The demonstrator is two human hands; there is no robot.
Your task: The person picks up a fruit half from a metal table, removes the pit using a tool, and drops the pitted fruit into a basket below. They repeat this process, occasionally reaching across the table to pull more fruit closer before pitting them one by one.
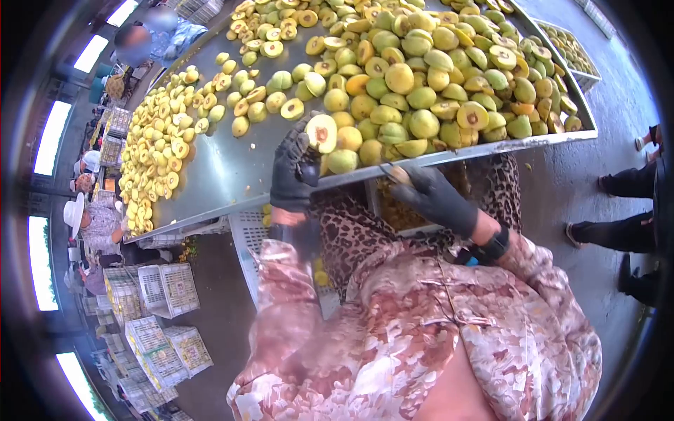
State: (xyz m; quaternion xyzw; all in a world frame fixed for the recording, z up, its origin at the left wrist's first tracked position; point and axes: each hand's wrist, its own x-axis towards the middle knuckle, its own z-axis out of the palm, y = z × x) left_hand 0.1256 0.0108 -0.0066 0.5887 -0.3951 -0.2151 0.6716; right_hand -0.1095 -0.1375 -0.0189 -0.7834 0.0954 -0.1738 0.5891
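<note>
My left hand [290, 172], in a dark glove, is closed around a peach half [322, 133] at the near edge of the metal table. Its cut face is turned up, showing pale flesh and a reddish-brown centre. My right hand [439, 202], also gloved, grips a small tool with a light wooden handle [400, 175], just below the table rim. The tool's thin dark tip points toward the left hand, apart from the peach half. A large heap of greenish-yellow peaches [400, 78], many of them halved, lies beyond both hands.
The metal table [217, 168] has a raised rim and carries another pile of peach halves [158, 151] at left. A white crate [249, 242] stands below it. Stacked crates [168, 289] and several people are at left. People's legs [625, 228] show at right.
</note>
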